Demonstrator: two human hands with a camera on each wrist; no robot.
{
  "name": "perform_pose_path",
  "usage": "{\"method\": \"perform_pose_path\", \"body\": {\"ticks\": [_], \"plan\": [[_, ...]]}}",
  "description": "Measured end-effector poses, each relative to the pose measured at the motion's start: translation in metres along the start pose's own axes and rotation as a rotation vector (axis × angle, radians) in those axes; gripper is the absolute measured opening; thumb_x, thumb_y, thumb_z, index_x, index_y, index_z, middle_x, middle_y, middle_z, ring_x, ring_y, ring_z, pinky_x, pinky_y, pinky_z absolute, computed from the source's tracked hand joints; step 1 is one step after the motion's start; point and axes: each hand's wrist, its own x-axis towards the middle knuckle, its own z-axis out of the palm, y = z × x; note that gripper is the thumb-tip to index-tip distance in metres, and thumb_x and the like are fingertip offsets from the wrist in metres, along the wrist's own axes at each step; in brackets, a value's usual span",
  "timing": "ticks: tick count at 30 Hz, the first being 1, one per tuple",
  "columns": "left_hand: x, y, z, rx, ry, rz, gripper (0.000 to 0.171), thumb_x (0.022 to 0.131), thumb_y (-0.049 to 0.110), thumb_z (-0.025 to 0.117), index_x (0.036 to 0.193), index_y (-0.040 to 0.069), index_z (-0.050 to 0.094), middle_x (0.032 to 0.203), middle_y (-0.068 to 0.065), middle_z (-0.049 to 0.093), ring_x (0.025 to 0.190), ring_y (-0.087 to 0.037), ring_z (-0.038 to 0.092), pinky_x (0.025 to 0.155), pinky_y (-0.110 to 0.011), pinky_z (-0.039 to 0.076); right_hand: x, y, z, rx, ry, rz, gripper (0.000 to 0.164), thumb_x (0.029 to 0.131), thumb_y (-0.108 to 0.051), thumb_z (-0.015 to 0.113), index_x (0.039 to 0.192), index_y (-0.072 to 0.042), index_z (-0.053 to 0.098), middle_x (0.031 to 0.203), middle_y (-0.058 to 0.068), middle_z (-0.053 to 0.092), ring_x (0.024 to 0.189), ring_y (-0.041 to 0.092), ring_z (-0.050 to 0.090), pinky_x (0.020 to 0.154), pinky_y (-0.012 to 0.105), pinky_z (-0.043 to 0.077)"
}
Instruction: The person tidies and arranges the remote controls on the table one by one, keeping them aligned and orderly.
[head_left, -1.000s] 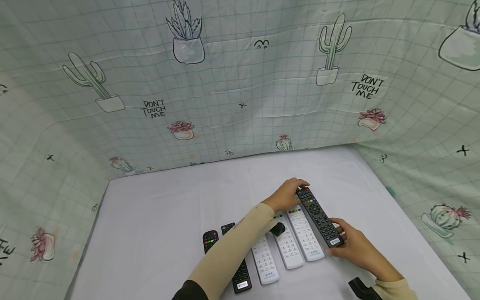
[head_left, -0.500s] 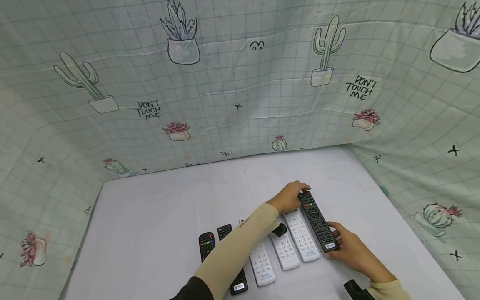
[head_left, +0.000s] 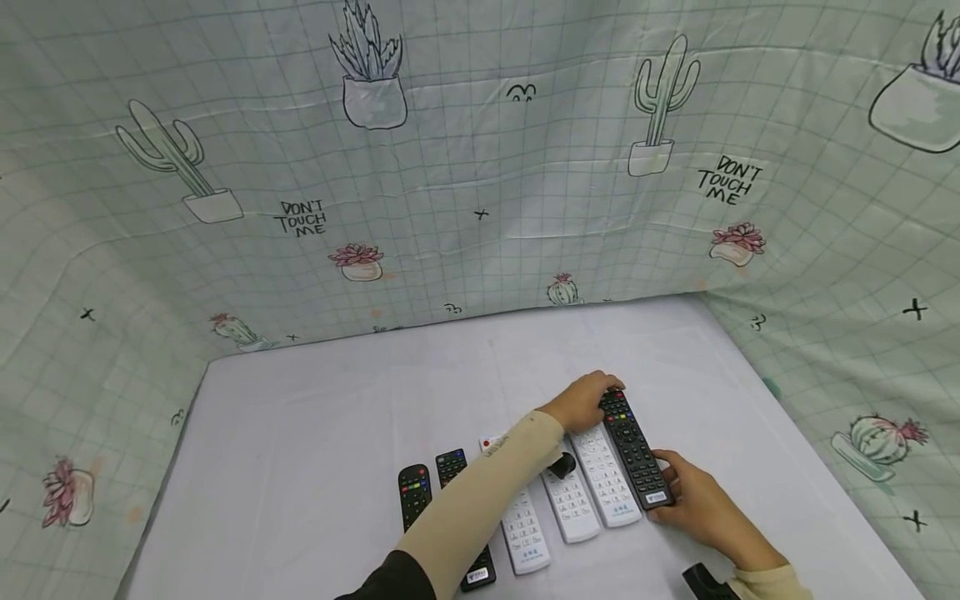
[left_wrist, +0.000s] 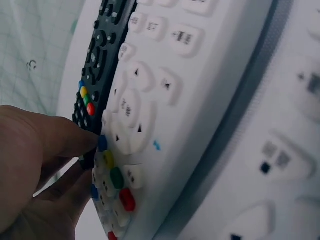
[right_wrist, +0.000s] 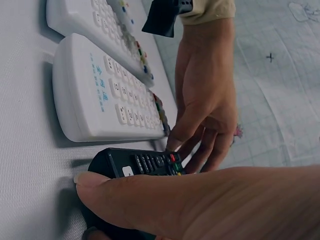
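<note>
Both hands are on a black remote control at the right end of a row of remotes. My left hand pinches its far end, thumb and fingers on either side in the left wrist view. The near end sits between the thumb and curled fingers of my right hand. In the right wrist view the right thumb lies along the near end, which is close over the white cloth. A white remote lies just left of the black one, roughly parallel to it.
Two more white remotes and two black remotes continue the row leftward, partly hidden under the left forearm. A white cloth covers the table. Patterned curtains stand behind and at both sides.
The black remote has come down toward the table and lies closer alongside the nearest white remote. Both hands have moved down with it, keeping their hold.
</note>
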Motion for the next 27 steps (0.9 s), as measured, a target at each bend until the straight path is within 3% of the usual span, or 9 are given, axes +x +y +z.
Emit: {"method": "perform_pose_path", "body": {"ticks": [6,12,19,27], "plan": [[0.003,-0.002,0.007,0.054,0.002,0.022,0.052,0.098,-0.001,0.07,0.147,0.008,0.059,0.141,-0.008,0.061,0.132,-0.013,0.058,0.115,-0.017,0.04,0.0,0.0,0.001,-0.025,0.005,-0.014,0.09,0.068,0.003,0.093,0.144,0.017,0.046,0.104,0.016,0.066,0.087,0.019,0.064,0.068,0.031,0.054],[0.0,-0.003,0.008,0.073,0.012,0.024,0.05,0.099,0.002,0.067,0.148,0.008,0.058,0.144,-0.007,0.061,0.136,-0.014,0.056,0.118,-0.018,0.038,0.0,0.004,-0.002,-0.06,0.006,-0.032,0.089,0.068,0.003,0.092,0.143,0.017,0.046,0.103,0.016,0.067,0.087,0.02,0.064,0.07,0.035,0.054],[-0.023,-0.016,-0.008,0.13,0.054,0.037,0.048,0.104,0.008,0.062,0.152,0.01,0.056,0.154,-0.005,0.053,0.145,-0.017,0.048,0.121,-0.019,0.034,0.003,-0.002,-0.011,-0.131,-0.062,-0.008,0.087,0.068,0.005,0.09,0.142,0.017,0.047,0.099,0.013,0.066,0.083,0.021,0.064,0.069,0.041,0.057],[-0.073,-0.039,-0.036,0.044,0.128,-0.001,0.048,0.105,0.008,0.062,0.152,0.009,0.054,0.154,-0.007,0.053,0.147,-0.021,0.046,0.124,-0.025,0.034,0.011,-0.01,-0.028,-0.225,-0.117,-0.032,0.079,0.071,0.006,0.086,0.139,0.019,0.048,0.101,0.014,0.067,0.089,0.028,0.065,0.074,0.049,0.059]]}}
